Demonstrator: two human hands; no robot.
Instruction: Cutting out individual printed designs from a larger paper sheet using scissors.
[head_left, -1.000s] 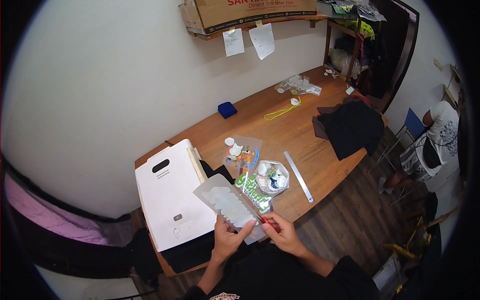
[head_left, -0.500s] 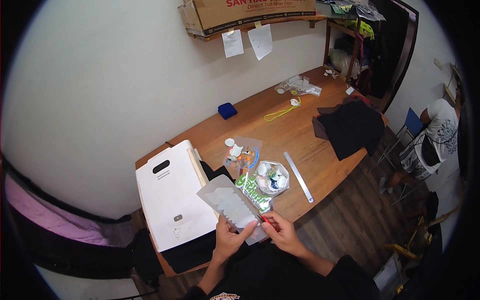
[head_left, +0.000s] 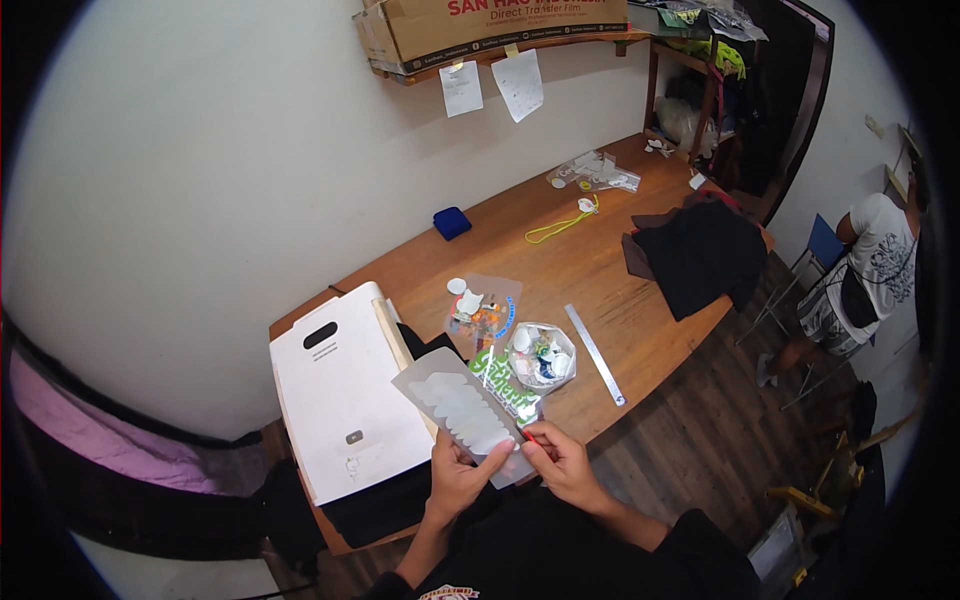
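A translucent film sheet [head_left: 455, 402] with pale, wavy-edged shapes on it is tilted in front of me. My left hand [head_left: 457, 484] grips its near end, thumb on top. At the sheet's right edge, my right hand [head_left: 562, 468] is closed round a slim red tool [head_left: 529, 435]; most of the tool is hidden by the fingers, so its kind does not show. Just beyond the sheet lies a clear film with green lettering [head_left: 487, 365]. Beside that stands a bowl-shaped holder [head_left: 543, 372] full of white and coloured scraps.
A white heat-press-like machine [head_left: 345, 400] takes up the table's left. Rightward lie a steel ruler [head_left: 595, 355] and dark folded cloth [head_left: 700, 255]. Farther back are a printed film [head_left: 480, 310], a blue pouch [head_left: 452, 223] and a yellow cord [head_left: 560, 228]. Another person [head_left: 880, 255] is at the right.
The whole view has shifted very slightly. Both hands keep their hold on the sheet and the red tool, and slightly less of the tool shows beside the right fingers.
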